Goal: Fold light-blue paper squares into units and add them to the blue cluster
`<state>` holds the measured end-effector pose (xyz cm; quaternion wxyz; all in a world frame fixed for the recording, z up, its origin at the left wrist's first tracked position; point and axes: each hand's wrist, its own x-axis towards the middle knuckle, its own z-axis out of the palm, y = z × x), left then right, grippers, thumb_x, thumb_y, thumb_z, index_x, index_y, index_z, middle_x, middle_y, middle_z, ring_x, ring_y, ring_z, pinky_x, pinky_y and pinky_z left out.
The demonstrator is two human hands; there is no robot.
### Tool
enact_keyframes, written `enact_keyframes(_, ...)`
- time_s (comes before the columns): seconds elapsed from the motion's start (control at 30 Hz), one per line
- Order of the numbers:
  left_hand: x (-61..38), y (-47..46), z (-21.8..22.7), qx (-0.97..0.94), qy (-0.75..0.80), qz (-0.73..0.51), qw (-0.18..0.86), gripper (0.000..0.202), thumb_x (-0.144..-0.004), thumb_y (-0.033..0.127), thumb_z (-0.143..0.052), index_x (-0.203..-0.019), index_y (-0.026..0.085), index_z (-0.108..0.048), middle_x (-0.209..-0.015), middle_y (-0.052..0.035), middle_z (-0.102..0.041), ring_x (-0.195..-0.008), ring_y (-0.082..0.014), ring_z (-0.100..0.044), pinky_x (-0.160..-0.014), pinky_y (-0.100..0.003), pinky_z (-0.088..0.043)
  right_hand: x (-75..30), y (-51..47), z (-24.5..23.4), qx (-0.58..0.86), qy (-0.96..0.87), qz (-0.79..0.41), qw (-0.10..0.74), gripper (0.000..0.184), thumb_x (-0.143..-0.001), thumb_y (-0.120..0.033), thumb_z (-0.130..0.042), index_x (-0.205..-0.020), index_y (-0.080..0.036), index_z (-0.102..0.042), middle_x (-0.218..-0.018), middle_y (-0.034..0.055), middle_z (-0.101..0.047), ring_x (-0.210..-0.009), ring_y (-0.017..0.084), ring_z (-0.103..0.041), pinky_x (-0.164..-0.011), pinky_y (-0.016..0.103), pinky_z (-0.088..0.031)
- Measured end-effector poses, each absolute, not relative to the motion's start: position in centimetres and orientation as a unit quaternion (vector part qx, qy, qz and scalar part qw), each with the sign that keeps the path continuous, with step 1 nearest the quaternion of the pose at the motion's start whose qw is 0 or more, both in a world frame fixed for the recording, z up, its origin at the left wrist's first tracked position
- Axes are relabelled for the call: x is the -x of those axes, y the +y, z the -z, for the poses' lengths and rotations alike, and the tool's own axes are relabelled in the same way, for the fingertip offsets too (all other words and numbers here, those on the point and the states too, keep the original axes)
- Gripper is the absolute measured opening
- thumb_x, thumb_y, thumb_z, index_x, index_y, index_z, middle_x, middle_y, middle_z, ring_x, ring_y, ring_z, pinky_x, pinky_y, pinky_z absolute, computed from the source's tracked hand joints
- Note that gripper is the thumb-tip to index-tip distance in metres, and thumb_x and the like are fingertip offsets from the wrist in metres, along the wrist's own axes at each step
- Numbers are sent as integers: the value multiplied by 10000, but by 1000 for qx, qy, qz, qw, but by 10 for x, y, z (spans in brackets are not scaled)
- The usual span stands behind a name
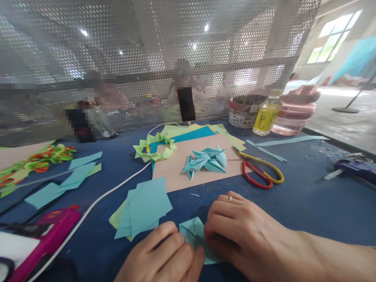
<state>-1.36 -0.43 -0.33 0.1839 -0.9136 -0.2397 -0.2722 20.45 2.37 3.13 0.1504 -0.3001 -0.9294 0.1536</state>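
Observation:
A light-blue sheet of origami paper [194, 228], partly folded with crease lines showing, lies on the table between my hands. My left hand [167, 254] has its fingers curled at the paper's lower left, the thumb against it. From the right, my right hand [237, 227] bends its fingers down over the paper's other side, a ring on one finger. Both sets of fingertips are partly hidden. Just left of them is a stack of light-blue paper squares [148, 205] with green beneath. Several folded light-blue paper pieces [207, 160] sit farther back on a pinkish sheet [173, 180].
Red-and-yellow-handled scissors [260, 172] lie right of the sheet. A green paper ring [155, 148], white cable [114, 186] and magenta device [53, 231] are leftward. Behind stand a phone [186, 105], yellow-labelled bottle [266, 113] and pink jug [295, 111]. A blue tool [357, 168] lies far right.

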Motion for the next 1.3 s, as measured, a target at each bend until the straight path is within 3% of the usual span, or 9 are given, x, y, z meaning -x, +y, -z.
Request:
enact_keyframes(0.1,10,1,11,902,-269,322,103,311,-881,30,-499,-663,200,-641,-532,33,-541,-516,-125,-495,-582,-301,-442,-205,23,-33,295,-932,-158,142,182,-877,-54,-586,-749,-180,-557,-829,-6,-601,-772,136,-524,-745,279,-371)
enact_keyframes(0.2,10,5,17,884,-266,384,18,277,-912,140,-506,-670,201,-627,-573,12,-532,-534,-125,-453,-506,-268,-355,-205,20,-38,284,-937,-164,122,205,-862,-39,-600,-723,-180,-548,-829,-3,-596,-762,135,-538,-749,277,-395)
enact_keyframes(0.37,20,5,9,895,-289,306,-146,142,-880,110,-602,-873,220,-691,-760,3,-614,-694,-118,-550,-611,-220,-440,-204,15,-43,292,-933,-171,122,209,-787,-151,-780,-719,-181,-585,-834,-7,-603,-794,146,-557,-744,264,-431)
enact_keyframes(0.43,23,4,4,871,-268,374,-172,141,-891,135,-589,-863,217,-700,-738,9,-589,-659,-107,-539,-592,-212,-439,-204,16,-44,290,-934,-176,111,212,-771,-154,-807,-726,-185,-602,-850,-10,-617,-793,141,-564,-717,253,-437)
enact_keyframes(0.5,23,5,0,880,-292,311,-207,142,-873,109,-621,-869,224,-703,-774,16,-609,-698,-102,-575,-643,-209,-470,-204,17,-44,293,-933,-179,109,208,-785,-142,-797,-720,-190,-605,-852,-11,-626,-797,138,-571,-698,246,-442)
enact_keyframes(0.77,23,3,0,874,-313,310,-207,116,-854,111,-653,-852,227,-661,-765,38,-609,-683,-95,-568,-670,-223,-478,-204,16,-38,342,-912,-193,116,288,-752,-122,-820,-692,-199,-549,-769,-46,-611,-685,105,-562,-589,226,-417)
enact_keyframes(1.03,17,3,-2,834,-380,299,-267,107,-910,147,-582,-886,236,-636,-839,40,-598,-780,-79,-613,-703,-169,-481,-206,19,-35,371,-894,-224,114,211,-804,-60,-730,-709,-194,-598,-758,-39,-625,-711,112,-596,-649,215,-434)
enact_keyframes(1.3,12,2,-1,818,-400,316,-267,148,-936,159,-533,-821,222,-602,-775,44,-569,-726,-73,-588,-657,-172,-451,-205,17,-35,371,-898,-205,116,165,-825,-49,-665,-758,-195,-626,-778,-21,-641,-705,121,-599,-650,220,-441)
